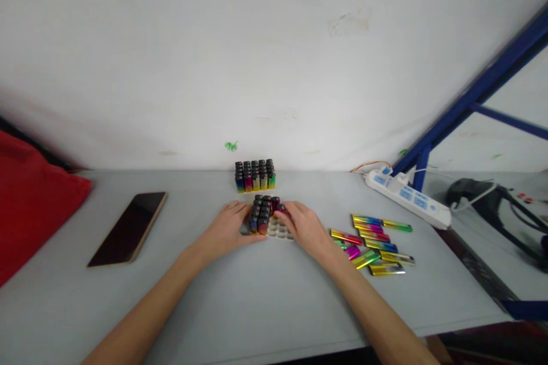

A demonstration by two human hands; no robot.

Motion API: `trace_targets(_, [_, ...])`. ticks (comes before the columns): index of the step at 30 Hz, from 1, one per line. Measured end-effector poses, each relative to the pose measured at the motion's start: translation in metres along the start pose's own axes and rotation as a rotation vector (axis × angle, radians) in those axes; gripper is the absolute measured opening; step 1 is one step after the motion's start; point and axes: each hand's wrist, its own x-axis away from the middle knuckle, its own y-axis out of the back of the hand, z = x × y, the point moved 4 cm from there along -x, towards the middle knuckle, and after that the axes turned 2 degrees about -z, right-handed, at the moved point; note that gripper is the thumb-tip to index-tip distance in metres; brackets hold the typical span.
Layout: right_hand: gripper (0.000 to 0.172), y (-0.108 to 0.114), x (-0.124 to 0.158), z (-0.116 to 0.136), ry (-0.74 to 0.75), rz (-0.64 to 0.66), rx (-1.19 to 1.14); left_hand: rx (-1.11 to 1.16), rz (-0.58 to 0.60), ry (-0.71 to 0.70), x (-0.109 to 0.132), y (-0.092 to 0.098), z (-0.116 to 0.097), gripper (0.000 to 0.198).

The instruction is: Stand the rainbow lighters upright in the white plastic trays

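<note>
A pale tray with round-edged slots lies on the table, and upright black-topped lighters fill its left part. My left hand grips the tray's left side, thumb along the front edge and fingers behind. At the tray's right, my right hand is closed on a dark red lighter, held upright over the slots beside the standing ones. The lighter's lower part is hidden by my fingers. Free slots show at the tray's front right.
Behind stands a full block of lighters near the wall. Loose shiny metallic lighter sleeves or lighters lie to the right. A phone and red cloth are left; a power strip and blue frame are right.
</note>
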Motion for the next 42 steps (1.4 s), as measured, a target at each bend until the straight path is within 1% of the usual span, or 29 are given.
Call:
trace_targets(6, [0.023,0.005,-0.005,-0.001,-0.050,0.109,0.118,-0.035,0.009,0.002,-0.001,-0.001,0.002,0.060])
trace_targets(10, [0.027,0.007,-0.006,0.003,-0.023,0.118,0.229,-0.026,-0.003,-0.009,-0.001,-0.002,0.003,0.061])
trace_targets(13, [0.027,0.008,-0.006,0.007,-0.031,0.138,0.274,-0.026,-0.001,-0.002,-0.001,-0.002,0.003,0.063])
trace_targets(16, [0.024,0.010,-0.002,0.008,-0.026,0.181,0.232,-0.015,-0.007,-0.012,-0.001,-0.002,0.003,0.062])
trace_targets(18, [0.023,0.015,0.004,0.005,-0.021,0.163,0.151,-0.014,-0.010,-0.011,-0.001,-0.002,0.003,0.062])
trace_targets(21, [0.021,0.034,0.022,-0.010,-0.054,0.102,0.037,-0.016,-0.006,-0.001,-0.002,-0.003,0.005,0.064])
trace_targets(24, [0.015,0.063,0.048,-0.035,-0.123,0.018,-0.024,-0.026,0.001,-0.004,-0.002,-0.004,0.006,0.062])
trace_targets(26, [0.013,0.083,0.067,-0.056,-0.157,-0.017,0.026,-0.038,0.004,-0.015,-0.002,-0.004,0.005,0.060])
trace_targets(28, [0.012,0.097,0.085,-0.075,-0.180,0.006,0.095,-0.046,0.002,-0.023,-0.002,-0.004,0.005,0.058])
trace_targets(31, [0.015,0.103,0.103,-0.094,-0.201,0.095,0.152,-0.057,-0.003,-0.018,-0.002,-0.003,0.004,0.057])
trace_targets(34, [0.012,0.100,0.110,-0.098,-0.210,0.134,0.147,-0.067,-0.004,-0.012,-0.002,-0.003,0.004,0.055])
trace_targets(38, [0.016,0.098,0.104,-0.093,-0.254,0.046,0.089,-0.055,-0.006,-0.028,-0.001,-0.002,0.002,0.056])
trace_targets(42, [0.027,0.096,0.085,-0.085,-0.320,-0.125,-0.125,-0.052,-0.015,-0.021,-0.001,-0.002,0.002,0.056])
